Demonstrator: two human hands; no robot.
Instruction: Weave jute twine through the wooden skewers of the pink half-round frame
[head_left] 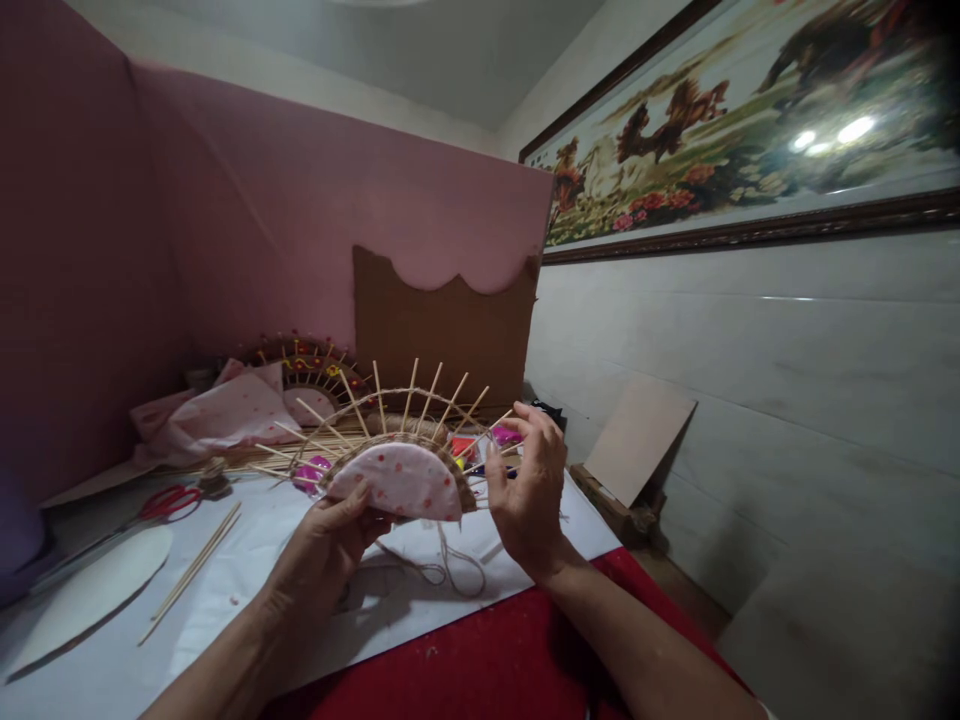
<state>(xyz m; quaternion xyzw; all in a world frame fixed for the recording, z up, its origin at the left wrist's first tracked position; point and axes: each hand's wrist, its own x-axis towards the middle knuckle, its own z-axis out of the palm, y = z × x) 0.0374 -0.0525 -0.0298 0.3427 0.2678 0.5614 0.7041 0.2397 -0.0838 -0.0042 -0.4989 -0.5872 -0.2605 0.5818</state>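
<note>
My left hand (334,540) grips a half-round piece covered in white-pink dotted fabric (405,482) by its lower left, thumb on the front. Thin wooden sticks (410,398) fan out from its braided twine rim (375,441), and one strand of twine (390,390) arcs across them. At the right side, my right hand (531,490) has its thumb and fingers closed around one outer stick (495,428). Whether twine is also between those fingers is too small to tell. A loose loop of twine (465,575) hangs below the piece onto the white sheet.
Red-handled scissors (171,503), two loose sticks (191,570) and a white oval board (97,590) lie at the left. Behind are dotted cloth (232,415), a decorated fan-shaped piece (315,365) and brown cardboard (442,335). A red cloth (465,660) covers the near edge.
</note>
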